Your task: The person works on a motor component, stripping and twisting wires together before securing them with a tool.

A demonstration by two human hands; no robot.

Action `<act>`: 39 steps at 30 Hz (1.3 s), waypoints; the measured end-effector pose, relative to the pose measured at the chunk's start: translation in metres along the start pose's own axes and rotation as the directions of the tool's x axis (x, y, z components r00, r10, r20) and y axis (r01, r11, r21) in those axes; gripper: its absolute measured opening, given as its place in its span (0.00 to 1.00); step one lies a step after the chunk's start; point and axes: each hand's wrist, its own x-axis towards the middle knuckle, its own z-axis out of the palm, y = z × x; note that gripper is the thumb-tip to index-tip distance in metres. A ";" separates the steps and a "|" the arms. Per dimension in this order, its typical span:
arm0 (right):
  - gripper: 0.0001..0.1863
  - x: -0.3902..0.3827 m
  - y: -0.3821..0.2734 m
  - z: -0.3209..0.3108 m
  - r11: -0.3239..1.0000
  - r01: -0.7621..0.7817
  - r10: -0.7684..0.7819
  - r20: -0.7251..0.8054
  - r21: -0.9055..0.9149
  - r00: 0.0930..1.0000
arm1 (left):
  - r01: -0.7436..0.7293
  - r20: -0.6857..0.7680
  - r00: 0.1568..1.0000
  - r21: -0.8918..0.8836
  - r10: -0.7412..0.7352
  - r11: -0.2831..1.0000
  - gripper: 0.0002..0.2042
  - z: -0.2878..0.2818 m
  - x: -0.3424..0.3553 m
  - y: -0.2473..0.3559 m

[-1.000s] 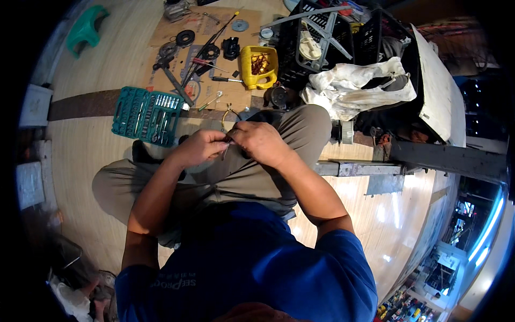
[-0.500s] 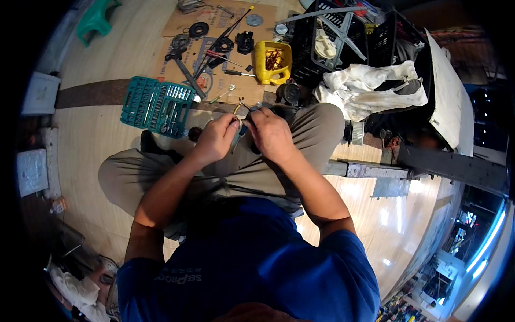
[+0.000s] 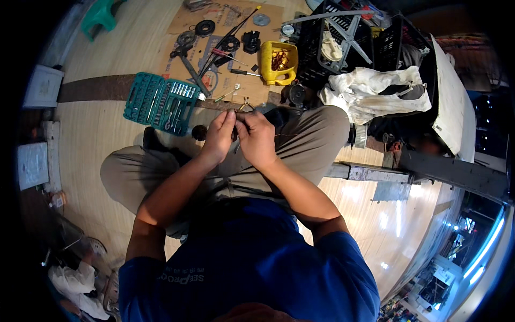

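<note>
Above my crossed legs, both hands are brought together with fingers pinched. My left hand (image 3: 219,137) is closed, its thumb and forefinger against a small dark piece mostly covered by the fingers. Beside it, my right hand (image 3: 257,140) is closed too, gripping at the same spot; what it holds is hidden. A thin brownish wire (image 3: 277,133) sticks out to the right of the right hand. Just beyond the fingertips shows a short forked thing with yellowish ends (image 3: 245,104), too small to name. A dark round part (image 3: 199,132) lies on the floor left of the hands.
A green socket set case (image 3: 161,103) lies open at the left. Screwdrivers, a hammer-like tool and dark round parts lie on cardboard (image 3: 236,80). Near it stand a yellow cut-open jug (image 3: 279,63) with copper-coloured pieces, black crates (image 3: 316,48) and a white cloth (image 3: 370,94). A person sits lower left.
My hands have drawn closer together, the right one moving left and turning over. The blue-ended piece between them no longer shows. The whole view has shifted slightly.
</note>
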 end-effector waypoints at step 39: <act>0.10 0.049 -0.001 0.028 0.952 0.236 -0.106 0.512 -0.195 0.852 | -0.252 -0.055 0.967 -0.383 0.250 0.889 0.17 -0.027 0.032 0.041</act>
